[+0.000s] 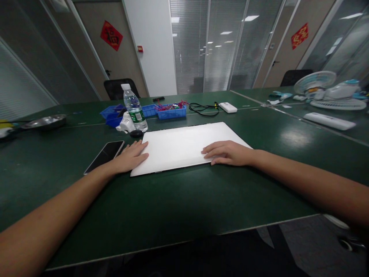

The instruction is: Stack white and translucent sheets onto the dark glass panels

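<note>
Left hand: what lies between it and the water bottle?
In the head view, a small black rounded object, perhaps a mouse, lies between the left hand and the water bottle, near the white board.

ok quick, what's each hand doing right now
Left hand: open, resting across the left edge of the white panel.
Right hand: open, resting on the panel's right part.

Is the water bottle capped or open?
Capped: a white cap sits atop the clear plastic water bottle, which stands upright on the green table. How tightly, I cannot tell.
</note>
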Tool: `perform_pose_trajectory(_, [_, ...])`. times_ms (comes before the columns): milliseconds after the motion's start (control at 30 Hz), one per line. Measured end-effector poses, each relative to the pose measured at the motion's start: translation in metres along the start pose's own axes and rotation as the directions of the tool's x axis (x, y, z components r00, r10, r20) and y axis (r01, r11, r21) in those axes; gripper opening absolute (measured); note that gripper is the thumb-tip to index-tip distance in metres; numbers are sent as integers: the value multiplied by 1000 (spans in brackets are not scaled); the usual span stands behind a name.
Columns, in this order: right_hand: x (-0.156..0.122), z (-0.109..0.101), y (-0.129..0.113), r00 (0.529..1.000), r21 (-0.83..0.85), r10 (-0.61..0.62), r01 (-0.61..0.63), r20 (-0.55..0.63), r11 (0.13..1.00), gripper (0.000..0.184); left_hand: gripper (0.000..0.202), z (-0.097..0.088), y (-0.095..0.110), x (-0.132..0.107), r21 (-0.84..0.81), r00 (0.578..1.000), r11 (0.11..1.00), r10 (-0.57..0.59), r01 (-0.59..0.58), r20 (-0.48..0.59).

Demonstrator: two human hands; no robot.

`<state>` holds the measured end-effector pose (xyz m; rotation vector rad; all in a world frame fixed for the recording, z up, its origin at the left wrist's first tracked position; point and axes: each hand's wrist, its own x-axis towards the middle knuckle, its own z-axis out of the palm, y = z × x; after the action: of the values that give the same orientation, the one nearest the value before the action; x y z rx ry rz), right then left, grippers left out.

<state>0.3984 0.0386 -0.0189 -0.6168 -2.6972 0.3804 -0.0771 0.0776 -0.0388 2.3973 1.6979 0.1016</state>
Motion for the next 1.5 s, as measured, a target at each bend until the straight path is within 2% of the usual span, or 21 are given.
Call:
perform_pose_trajectory(200, [0,0,2,999,11,-39,39,-3,999,33,90,3,-5,2,12,1000,1000,-9,9,6])
perform_pose_trajectory(500, [2,2,-4,998,-58,-58,57,-26,997,34,99,0,7,1,23,999,999,-44,45,-18])
perform_pose_trajectory(867, [2,1,-6,997,-75,-64,61,-34,995,34,98,3,0,5,24,998,999,-31,32,-50])
perform_pose_trajectory(967, [2,-7,-6,994,-23,-61,59,-96,998,33,97,3,0,5,25,997,999,-34,36,-65])
perform_pose_trajectory(1033, [-1,-16,2,983,-36,-9,2,-185,999,32,96,4,1,6,28,996,999,-30,33,-87])
perform_pose_trajectory(1100, [-8,-25,17,945,-103,133,-170,-300,980,35,95,4,2,7,28,994,999,-43,46,-98])
perform_pose_trajectory(1133, [-14,-30,27,906,-144,236,-301,-351,943,39,95,4,3,7,27,994,998,-52,55,-97])
perform_pose_trajectory(1200, [-27,-38,50,787,-216,454,-571,-418,792,45,96,4,4,7,23,994,997,-67,69,-86])
perform_pose_trajectory(1233, [-34,-41,62,725,-249,542,-669,-425,700,48,96,3,5,7,22,994,997,-71,73,-82])
perform_pose_trajectory(1267, [-41,-44,73,684,-266,594,-721,-424,640,49,97,3,5,6,20,994,997,-73,75,-78])
perform_pose_trajectory(1333, [-53,-47,91,638,-284,658,-769,-400,573,48,97,2,6,5,11,994,997,-78,79,-81])
perform_pose_trajectory(1500, [-61,-45,111,612,-306,713,-790,-343,531,51,96,2,5,7,-13,994,998,-66,65,-82])
